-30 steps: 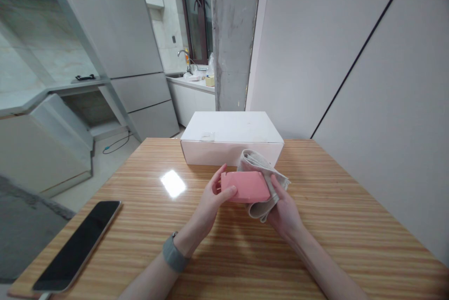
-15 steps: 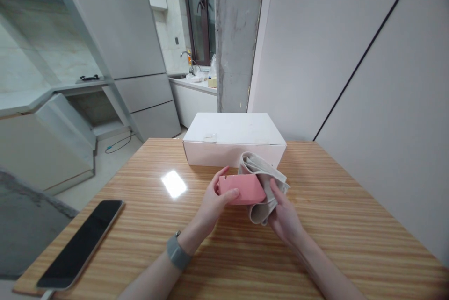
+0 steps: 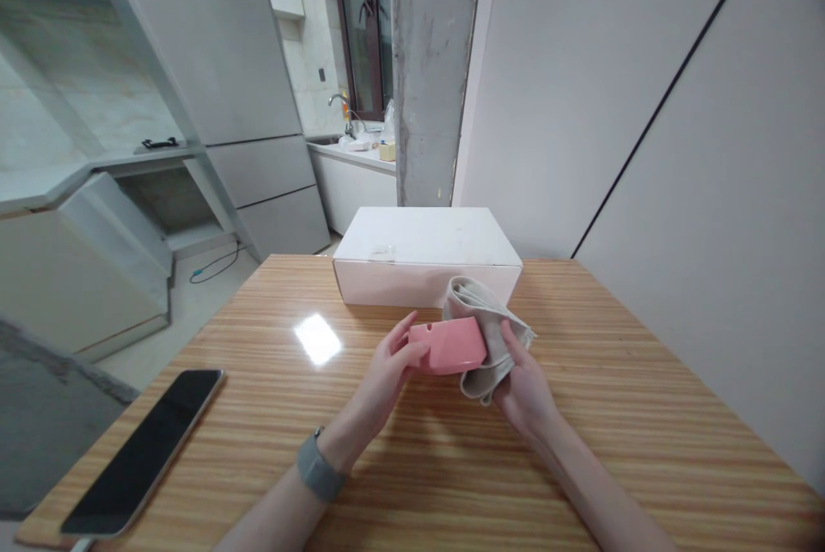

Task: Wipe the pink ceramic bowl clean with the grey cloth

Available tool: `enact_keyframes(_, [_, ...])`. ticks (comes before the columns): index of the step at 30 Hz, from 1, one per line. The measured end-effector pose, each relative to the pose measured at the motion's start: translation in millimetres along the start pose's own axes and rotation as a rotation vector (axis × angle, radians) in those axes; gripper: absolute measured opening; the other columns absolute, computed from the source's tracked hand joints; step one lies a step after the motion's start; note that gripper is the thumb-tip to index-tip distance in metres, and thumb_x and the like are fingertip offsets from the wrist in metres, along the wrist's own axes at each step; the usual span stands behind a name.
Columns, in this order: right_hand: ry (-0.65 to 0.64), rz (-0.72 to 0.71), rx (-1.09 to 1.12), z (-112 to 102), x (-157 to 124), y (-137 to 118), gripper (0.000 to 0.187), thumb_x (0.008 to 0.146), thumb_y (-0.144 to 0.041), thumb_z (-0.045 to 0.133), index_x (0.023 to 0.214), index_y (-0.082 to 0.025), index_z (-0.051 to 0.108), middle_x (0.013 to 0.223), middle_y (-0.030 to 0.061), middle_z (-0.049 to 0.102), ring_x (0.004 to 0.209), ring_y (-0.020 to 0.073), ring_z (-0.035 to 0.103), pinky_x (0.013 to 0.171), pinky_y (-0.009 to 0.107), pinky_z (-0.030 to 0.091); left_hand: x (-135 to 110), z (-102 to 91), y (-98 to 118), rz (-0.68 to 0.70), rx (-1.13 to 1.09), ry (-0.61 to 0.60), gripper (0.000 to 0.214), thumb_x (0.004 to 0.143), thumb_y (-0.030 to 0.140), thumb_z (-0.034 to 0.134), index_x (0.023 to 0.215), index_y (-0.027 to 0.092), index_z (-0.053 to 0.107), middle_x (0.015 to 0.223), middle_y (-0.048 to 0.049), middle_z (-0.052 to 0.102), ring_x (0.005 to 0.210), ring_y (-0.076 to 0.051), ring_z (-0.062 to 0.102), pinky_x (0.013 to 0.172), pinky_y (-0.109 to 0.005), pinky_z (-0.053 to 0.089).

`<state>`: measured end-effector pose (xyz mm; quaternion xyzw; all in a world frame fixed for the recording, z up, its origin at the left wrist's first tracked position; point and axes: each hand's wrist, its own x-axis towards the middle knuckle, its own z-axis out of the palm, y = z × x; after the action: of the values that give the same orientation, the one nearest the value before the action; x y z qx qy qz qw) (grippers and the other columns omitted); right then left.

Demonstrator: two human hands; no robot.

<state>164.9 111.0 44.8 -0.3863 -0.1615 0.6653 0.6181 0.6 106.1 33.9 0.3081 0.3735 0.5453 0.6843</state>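
A small pink box-like object [image 3: 453, 347] with a notch in its top edge is held above the table by my left hand [image 3: 390, 371], thumb in front and fingers behind. My right hand [image 3: 525, 384] grips a folded grey-beige cloth [image 3: 486, 311], its thumb pressed on the near side. The cloth lies against the right end of the pink object and hides part of that end. What kind of thing the pink object is I cannot tell.
Behind my hands, a white cardboard box [image 3: 429, 255] stands on the wooden table [image 3: 619, 414]. A smartphone [image 3: 145, 453] with a cable lies at the left edge. Past the table are a fridge [image 3: 199, 53], a sink counter and a concrete pillar [image 3: 429, 62].
The pink object has turned slightly, showing more of its front face. My left hand has shifted its grip toward the object's left end. The cloth stays in my right hand.
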Motion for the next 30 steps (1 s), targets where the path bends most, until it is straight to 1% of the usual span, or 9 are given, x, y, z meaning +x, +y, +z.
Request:
enact_keyframes(4, [-0.080,0.023,-0.034,-1,-1,4,0.034,0.077,-0.047,0.068,0.097,-0.019,0.073,0.096,0.0044,0.077,0.100,0.0276,0.069,0.085,0.037,0.056,-3,0.2,0,0.064,0.031,-0.001,0.068,0.066,0.032,0.080,0.127,0.013,0.056,0.124,-0.0136,0.063,0.116,-0.026,0.055,0.100,-0.034,0.039])
enact_keyframes(6, [-0.121,0.025,-0.045,-2,-2,6,0.037,0.074,-0.049,0.070,0.098,-0.020,0.073,0.098,0.0046,0.077,0.102,0.0282,0.068,0.086,0.038,0.055,-3,-0.6,-3,0.072,0.020,-0.023,0.067,0.065,0.036,0.080,0.124,0.013,0.058,0.123,-0.0136,0.063,0.116,-0.027,0.055,0.100,-0.035,0.039])
enact_keyframes(10, [-0.156,0.003,-0.037,-3,-4,11,0.038,0.071,-0.049,0.074,0.098,-0.022,0.073,0.103,0.0036,0.076,0.105,0.0274,0.067,0.088,0.036,0.055,-4,-1.2,-6,0.063,-0.031,-0.121,0.076,0.068,0.037,0.079,0.134,0.017,0.047,0.124,-0.0131,0.062,0.111,-0.026,0.057,0.096,-0.036,0.042])
enact_keyframes(12, [-0.152,-0.011,-0.039,-4,-3,13,0.039,0.071,-0.049,0.075,0.099,-0.022,0.073,0.106,0.0028,0.075,0.107,0.0263,0.066,0.090,0.034,0.054,-4,-1.0,-7,0.058,-0.046,-0.143,0.078,0.070,0.035,0.078,0.137,0.017,0.043,0.123,-0.0135,0.061,0.108,-0.024,0.058,0.093,-0.035,0.044])
enact_keyframes(14, [-0.145,-0.020,-0.044,-4,-2,15,0.041,0.072,-0.049,0.074,0.102,-0.022,0.072,0.109,0.0020,0.074,0.111,0.0250,0.064,0.093,0.032,0.052,-3,-0.9,-8,0.060,-0.033,-0.123,0.078,0.070,0.035,0.077,0.137,0.016,0.042,0.121,-0.0142,0.061,0.105,-0.024,0.059,0.091,-0.035,0.045])
enact_keyframes(18, [-0.139,-0.032,-0.041,-5,0,17,0.041,0.073,-0.047,0.074,0.106,-0.023,0.071,0.114,0.0007,0.072,0.118,0.0225,0.060,0.095,0.030,0.051,1,-1.1,-11,0.108,0.071,-0.022,0.078,0.068,0.035,0.078,0.135,0.015,0.042,0.116,-0.0143,0.063,0.099,-0.023,0.061,0.088,-0.034,0.047])
enact_keyframes(25, [-0.127,0.004,-0.052,-9,1,19,0.042,0.061,-0.049,0.080,0.096,-0.025,0.074,0.110,-0.0008,0.074,0.114,0.0243,0.062,0.087,0.029,0.056,-4,6.8,-8,0.176,0.255,0.120,0.076,0.064,0.031,0.080,0.129,0.015,0.045,0.112,-0.0134,0.066,0.098,-0.024,0.062,0.084,-0.033,0.048])
enact_keyframes(27, [-0.119,-0.001,-0.049,-8,1,19,0.039,0.063,-0.048,0.080,0.094,-0.026,0.075,0.108,-0.0014,0.074,0.112,0.0236,0.063,0.084,0.028,0.057,-4,8.1,-7,0.177,0.232,0.125,0.076,0.065,0.033,0.079,0.131,0.015,0.044,0.115,-0.0139,0.065,0.101,-0.024,0.061,0.086,-0.033,0.047])
enact_keyframes(30, [-0.089,-0.028,-0.019,-7,3,16,0.035,0.068,-0.046,0.077,0.097,-0.025,0.074,0.106,-0.0011,0.075,0.108,0.0224,0.066,0.083,0.027,0.057,-1,6.5,-4,0.096,0.032,0.032,0.075,0.075,0.041,0.067,0.139,0.013,0.038,0.119,-0.0152,0.064,0.109,-0.025,0.060,0.092,-0.035,0.045])
